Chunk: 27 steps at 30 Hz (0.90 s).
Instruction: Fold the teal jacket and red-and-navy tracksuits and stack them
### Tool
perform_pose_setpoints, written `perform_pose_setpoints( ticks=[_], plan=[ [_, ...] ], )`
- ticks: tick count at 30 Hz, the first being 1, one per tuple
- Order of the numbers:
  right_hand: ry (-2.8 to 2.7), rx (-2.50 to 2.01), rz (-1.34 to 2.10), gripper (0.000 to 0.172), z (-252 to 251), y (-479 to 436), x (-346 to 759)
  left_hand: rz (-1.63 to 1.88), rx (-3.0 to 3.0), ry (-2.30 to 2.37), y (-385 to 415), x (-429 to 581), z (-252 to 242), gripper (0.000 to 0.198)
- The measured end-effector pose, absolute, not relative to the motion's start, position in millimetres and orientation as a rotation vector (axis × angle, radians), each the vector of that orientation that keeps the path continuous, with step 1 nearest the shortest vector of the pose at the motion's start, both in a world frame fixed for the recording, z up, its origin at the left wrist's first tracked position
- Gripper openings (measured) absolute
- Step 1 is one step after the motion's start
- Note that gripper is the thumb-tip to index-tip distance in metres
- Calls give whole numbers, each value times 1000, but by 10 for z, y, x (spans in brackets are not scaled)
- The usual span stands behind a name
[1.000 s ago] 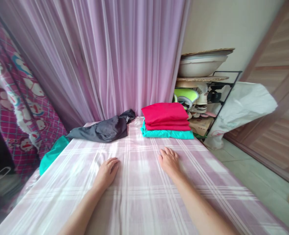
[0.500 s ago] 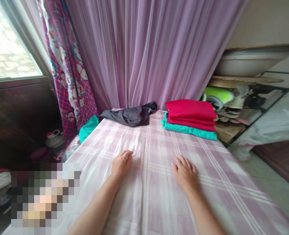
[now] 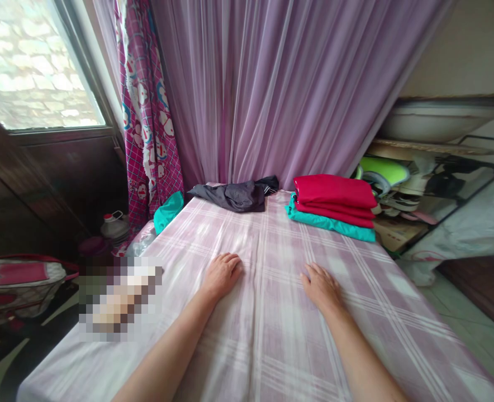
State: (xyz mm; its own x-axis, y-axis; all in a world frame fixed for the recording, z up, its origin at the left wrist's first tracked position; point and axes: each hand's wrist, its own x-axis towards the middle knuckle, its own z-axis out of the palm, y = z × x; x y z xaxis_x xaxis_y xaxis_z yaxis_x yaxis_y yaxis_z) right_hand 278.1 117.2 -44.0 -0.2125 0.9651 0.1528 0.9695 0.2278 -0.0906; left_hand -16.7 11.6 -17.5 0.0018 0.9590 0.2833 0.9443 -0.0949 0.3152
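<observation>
My left hand (image 3: 222,273) rests palm down on the plaid tablecloth (image 3: 272,340), fingers stretched forward and holding nothing. To its right, my right hand (image 3: 322,286) lies on the same cloth, fingers extended and also without anything in them. Beyond my right hand sits a folded stack, with red cloth (image 3: 335,192) on top of teal cloth (image 3: 335,222). A crumpled dark grey garment (image 3: 234,196) lies at the far end of the table, ahead of my left hand.
Purple curtains (image 3: 264,95) hang behind the table. A rack holds shoes (image 3: 404,198) and a basin (image 3: 435,123) at right. A teal cloth (image 3: 168,212), a jug (image 3: 115,228) and a red-trimmed bag (image 3: 24,279) are at left. A blurred patch covers part of the left edge.
The view has swung left, so the scene sits further right. My left hand's fingers lie a little flatter. Both hands stay on the cloth; the stack and garment have not moved.
</observation>
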Motion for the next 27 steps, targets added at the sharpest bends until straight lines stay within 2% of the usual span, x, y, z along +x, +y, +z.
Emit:
perform_pose_setpoints(
  ticks=[5, 8, 15, 23, 27],
  plan=[
    [-2291, -1728, 18, 38, -422, 1296, 2675, 486, 2107, 2295, 219, -208, -249, 44],
    [-2239, -1664, -19, 37, -499, 1358, 2617, 416, 2091, 2345, 394, -303, -286, 46],
    [-2112, -1535, -52, 33, -758, 1407, 2650, 283, 2025, 2432, 1327, -566, -78, 54],
    [-2019, -1486, 40, 34, -757, 1366, 2643, 432, 2022, 2549, 2398, -616, 172, 48],
    [-1994, -1532, 95, 32, -720, 1335, 2606, 389, 1958, 2581, 2625, -646, 212, 28]
  ],
)
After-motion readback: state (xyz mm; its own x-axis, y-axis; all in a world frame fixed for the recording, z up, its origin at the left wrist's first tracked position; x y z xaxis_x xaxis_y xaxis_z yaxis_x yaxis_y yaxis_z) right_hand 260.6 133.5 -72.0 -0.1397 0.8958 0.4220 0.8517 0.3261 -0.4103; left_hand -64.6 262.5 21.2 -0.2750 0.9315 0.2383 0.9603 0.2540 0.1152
